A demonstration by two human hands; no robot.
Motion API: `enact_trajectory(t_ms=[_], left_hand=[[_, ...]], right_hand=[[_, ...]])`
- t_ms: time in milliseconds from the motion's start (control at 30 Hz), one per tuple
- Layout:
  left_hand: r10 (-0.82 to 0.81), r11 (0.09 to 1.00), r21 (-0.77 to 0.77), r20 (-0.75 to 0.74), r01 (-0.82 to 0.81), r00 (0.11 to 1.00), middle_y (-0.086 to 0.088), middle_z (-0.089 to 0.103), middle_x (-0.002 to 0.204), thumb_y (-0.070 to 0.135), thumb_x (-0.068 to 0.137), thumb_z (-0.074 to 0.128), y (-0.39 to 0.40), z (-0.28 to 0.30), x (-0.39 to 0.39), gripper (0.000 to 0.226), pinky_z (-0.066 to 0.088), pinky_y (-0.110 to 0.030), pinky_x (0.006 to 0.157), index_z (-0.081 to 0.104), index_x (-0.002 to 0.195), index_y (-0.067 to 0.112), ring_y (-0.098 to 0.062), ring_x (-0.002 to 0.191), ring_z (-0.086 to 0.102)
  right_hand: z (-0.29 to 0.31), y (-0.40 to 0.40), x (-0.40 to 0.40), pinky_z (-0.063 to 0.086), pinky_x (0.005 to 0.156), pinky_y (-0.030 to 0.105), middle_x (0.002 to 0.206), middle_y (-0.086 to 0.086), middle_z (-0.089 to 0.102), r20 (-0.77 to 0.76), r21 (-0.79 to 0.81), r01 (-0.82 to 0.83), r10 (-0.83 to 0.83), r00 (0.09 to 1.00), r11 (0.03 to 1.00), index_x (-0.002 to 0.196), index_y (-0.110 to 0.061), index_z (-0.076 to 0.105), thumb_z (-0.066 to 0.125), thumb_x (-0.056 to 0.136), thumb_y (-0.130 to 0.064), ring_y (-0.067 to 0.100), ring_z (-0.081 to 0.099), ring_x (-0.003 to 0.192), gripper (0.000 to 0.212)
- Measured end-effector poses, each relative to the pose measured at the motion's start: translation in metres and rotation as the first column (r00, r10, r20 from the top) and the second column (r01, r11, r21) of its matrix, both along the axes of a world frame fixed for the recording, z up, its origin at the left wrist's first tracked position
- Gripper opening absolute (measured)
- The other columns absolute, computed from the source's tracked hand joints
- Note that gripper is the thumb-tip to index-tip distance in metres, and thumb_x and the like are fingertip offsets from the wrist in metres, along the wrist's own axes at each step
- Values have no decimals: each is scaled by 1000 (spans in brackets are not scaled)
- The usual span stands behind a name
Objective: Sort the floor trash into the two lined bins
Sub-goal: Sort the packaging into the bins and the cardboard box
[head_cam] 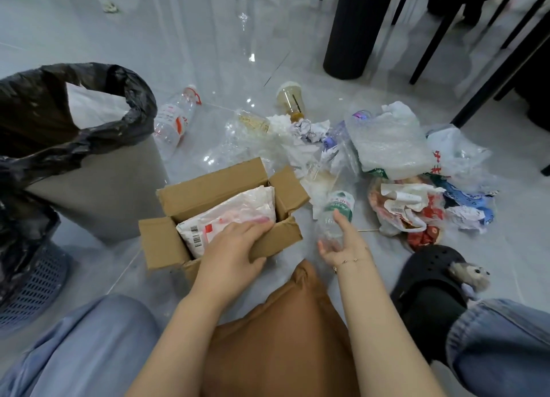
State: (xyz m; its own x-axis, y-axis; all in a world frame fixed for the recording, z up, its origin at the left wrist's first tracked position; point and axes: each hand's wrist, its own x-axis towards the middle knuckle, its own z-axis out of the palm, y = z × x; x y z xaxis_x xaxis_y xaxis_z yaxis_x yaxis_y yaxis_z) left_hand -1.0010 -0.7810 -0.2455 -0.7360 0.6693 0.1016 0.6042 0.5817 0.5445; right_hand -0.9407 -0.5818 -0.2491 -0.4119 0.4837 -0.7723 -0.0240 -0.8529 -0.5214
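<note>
An open cardboard box sits on the floor in front of me, with a white plastic mailer bag inside. My left hand grips the box's near wall, fingers over the edge and thumb outside. My right hand holds a clear plastic bottle with a green label just right of the box. A grey bin with a black liner stands at the left. Beside it at the far left is a blue mesh bin with a black liner.
A trash pile lies to the right: bubble wrap, crumpled paper, plastic bags, red wrappers. A red-labelled bottle and a plastic cup lie farther out. Black table and chair legs stand behind. My shoe is at right.
</note>
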Motion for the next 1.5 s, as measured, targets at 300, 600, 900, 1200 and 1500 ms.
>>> enact_trajectory(t_ms=[300,600,900,1200,1500], left_hand=[[-48,992,124,119,33,992,20,55,128,33,76,74,8,-1,8,55,39,-38,104,55,127,37,-9,120,48],[-26,986,168,95,10,995,26,59,123,60,72,56,7,-5,7,49,41,-45,102,64,114,36,-3,120,50],[80,956,269,149,-118,986,20,61,119,42,82,67,10,6,9,35,44,-36,101,65,116,33,-1,115,53],[-408,645,528,849,-553,335,-17,60,131,36,87,63,33,49,22,61,44,-45,105,43,137,8,-28,122,58],[-164,566,405,909,-718,384,-12,73,95,20,99,51,28,32,5,22,58,-39,83,62,111,4,-23,87,71]], right_hand=[[47,-43,44,50,90,29,114,4,54,-125,10,170,-168,978,985,96,-24,58,70,82,-24,24,62,108,19],[50,-41,71,47,65,23,91,-3,60,-192,355,398,-351,916,846,112,-14,58,63,88,-18,19,62,77,25],[48,-37,72,51,70,25,104,0,61,-279,429,368,-267,922,825,131,-14,51,66,87,-17,17,63,87,46],[38,-57,63,48,92,25,125,-8,49,69,933,-189,361,930,306,127,-34,54,83,71,-16,10,56,109,66],[43,-65,56,45,86,13,119,-25,45,126,922,-268,437,890,279,123,-41,54,83,71,-18,-3,54,98,64]])
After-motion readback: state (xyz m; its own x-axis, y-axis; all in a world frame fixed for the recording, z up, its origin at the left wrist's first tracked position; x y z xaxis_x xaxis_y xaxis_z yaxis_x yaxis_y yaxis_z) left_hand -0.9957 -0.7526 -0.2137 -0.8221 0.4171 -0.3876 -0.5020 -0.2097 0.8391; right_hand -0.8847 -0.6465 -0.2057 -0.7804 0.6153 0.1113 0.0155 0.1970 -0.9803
